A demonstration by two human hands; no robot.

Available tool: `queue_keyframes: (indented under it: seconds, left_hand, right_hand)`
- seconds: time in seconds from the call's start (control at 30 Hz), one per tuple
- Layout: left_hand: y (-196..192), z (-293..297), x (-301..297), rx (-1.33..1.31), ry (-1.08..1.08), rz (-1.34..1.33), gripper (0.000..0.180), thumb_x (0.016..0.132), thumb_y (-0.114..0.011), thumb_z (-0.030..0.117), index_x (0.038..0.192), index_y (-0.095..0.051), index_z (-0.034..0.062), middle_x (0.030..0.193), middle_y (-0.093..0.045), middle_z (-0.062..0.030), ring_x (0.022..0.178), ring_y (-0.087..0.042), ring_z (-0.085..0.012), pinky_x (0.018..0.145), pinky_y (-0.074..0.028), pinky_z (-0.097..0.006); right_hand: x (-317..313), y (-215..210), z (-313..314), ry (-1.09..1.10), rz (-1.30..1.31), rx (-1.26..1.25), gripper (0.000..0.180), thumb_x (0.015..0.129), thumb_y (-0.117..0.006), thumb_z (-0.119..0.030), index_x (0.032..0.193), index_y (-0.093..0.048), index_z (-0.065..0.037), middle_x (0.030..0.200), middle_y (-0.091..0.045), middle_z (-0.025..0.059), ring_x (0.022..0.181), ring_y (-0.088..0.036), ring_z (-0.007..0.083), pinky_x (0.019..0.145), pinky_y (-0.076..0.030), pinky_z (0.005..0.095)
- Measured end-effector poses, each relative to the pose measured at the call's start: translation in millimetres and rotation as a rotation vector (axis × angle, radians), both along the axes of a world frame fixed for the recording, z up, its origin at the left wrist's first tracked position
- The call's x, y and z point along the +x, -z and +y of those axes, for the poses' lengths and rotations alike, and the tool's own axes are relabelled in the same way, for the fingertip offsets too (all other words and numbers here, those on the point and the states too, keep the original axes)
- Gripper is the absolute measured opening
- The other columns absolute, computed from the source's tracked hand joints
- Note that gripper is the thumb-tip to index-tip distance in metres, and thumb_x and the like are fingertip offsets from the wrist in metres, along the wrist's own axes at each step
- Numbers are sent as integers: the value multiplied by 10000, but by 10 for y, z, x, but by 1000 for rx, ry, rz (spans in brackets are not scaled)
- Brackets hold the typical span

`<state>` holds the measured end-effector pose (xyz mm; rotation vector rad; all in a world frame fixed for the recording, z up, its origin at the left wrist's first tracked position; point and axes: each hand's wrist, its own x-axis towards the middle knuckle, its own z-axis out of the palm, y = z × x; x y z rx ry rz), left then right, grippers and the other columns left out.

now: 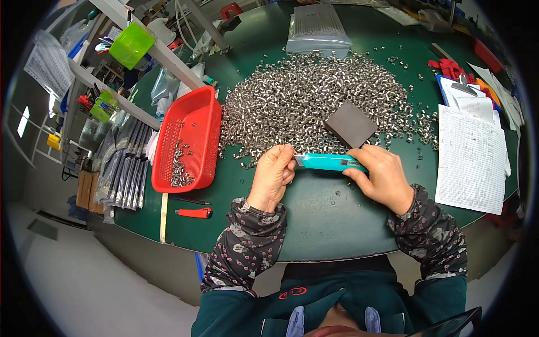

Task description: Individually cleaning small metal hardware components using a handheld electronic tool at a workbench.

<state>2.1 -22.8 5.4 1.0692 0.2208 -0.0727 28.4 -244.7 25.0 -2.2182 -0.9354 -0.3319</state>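
Observation:
My right hand (384, 175) is closed around the back end of a teal utility knife (327, 162), which lies level in front of me. The knife's metal tip (299, 160) points left and meets the fingers of my left hand (273, 173). That hand is closed in a pinch; whatever lies between its thumb and fingers is hidden. Just beyond the knife spreads a large heap of small shiny metal rings (292, 101). A dark grey square block (351, 124) rests on the heap's near right side, close to my right hand.
A red plastic basket (212, 135) with some metal rings stands left. A red utility knife (195, 213) and a dark thin pen-like stick (191, 200) lie nearer. Printed sheets (470, 163), a clipboard (465, 87) and red gloves (451, 68) are right. A filled plastic bag (319, 28) lies behind the heap.

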Motion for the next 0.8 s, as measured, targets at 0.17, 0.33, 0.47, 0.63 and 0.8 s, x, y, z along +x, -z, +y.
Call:
queue_keyframes:
  seconds: [0.17,0.33,0.47,0.63,0.8]
  left_hand:
    - [-6,19,11,22,29,28,185,838,-514,222,720,-493,81,537,-429,24,389,-296,-19,339,-216,-149]
    - [-42,54,7,19,120,46,189,847,-496,219,706,-482,94,509,-394,32,380,-285,-22,329,-206,-152]
    - [-95,52,-5,-2,160,107,232,836,-516,225,657,-444,97,505,-393,44,373,-267,-10,326,-200,-150]
    - [-63,106,-10,25,220,163,222,828,-526,222,665,-443,96,501,-384,48,365,-256,-9,316,-185,-151]
    - [-63,117,10,12,296,194,211,812,-548,210,662,-452,95,504,-385,50,368,-251,-4,320,-173,-152]
  right_hand:
    - [6,3,3,12,-135,-8,248,650,-643,-160,850,-545,-50,678,-485,76,637,-512,241,530,-418,340]
    - [16,-15,-1,4,-209,-16,258,628,-653,-151,841,-545,-51,669,-476,64,621,-500,223,523,-414,326]
    - [10,-40,-6,3,-263,-24,280,601,-664,-144,836,-542,-54,667,-471,53,618,-493,210,519,-409,317]
    - [21,-70,-24,0,-335,-58,290,583,-663,-140,838,-546,-66,650,-451,43,607,-472,203,516,-379,310]
    - [23,-118,-40,9,-412,-93,298,581,-654,-146,850,-553,-66,651,-442,33,606,-456,199,531,-353,301]
